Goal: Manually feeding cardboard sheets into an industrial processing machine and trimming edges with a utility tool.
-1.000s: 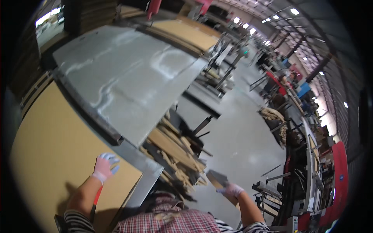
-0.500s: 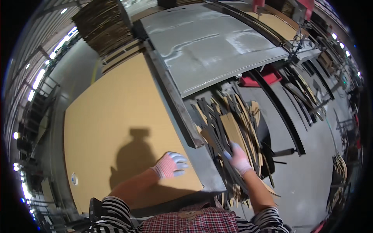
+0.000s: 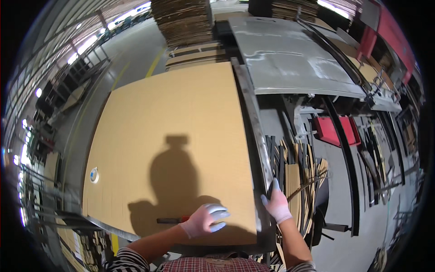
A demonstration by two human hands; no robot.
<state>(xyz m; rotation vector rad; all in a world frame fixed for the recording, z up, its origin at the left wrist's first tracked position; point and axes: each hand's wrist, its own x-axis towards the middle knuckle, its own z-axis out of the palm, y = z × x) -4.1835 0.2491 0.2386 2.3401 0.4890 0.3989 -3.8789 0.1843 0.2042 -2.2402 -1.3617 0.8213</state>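
Observation:
A large tan cardboard sheet (image 3: 172, 104) lies flat in front of me, with my shadow across it. My left hand (image 3: 206, 221), in a pale glove, hovers over its near part, fingers curved and apart, holding nothing. Beside that wrist lies a tool with a dark handle (image 3: 167, 221) and a red part, partly hidden by the hand. My right hand (image 3: 277, 205), also gloved, is at the near end of a long metal rail (image 3: 256, 118) along the sheet's right side. Its thumb and fingers are apart; nothing shows in them. A thin brown strip (image 3: 308, 182) slants across the scrap pile just right of it.
A roll of tape (image 3: 94, 175) sits at the sheet's left edge. Scrap strips (image 3: 292, 174) are heaped below on the right. A grey metal table (image 3: 294, 56) stands beyond, with a red bin (image 3: 335, 129) beneath. Stacked cardboard (image 3: 181, 22) rises at the back.
The view has swung right to left, so the sheet appears farther right. My right hand has moved from above the scrap pile back to the rail. The dark-handled tool has come into sight beside my left hand.

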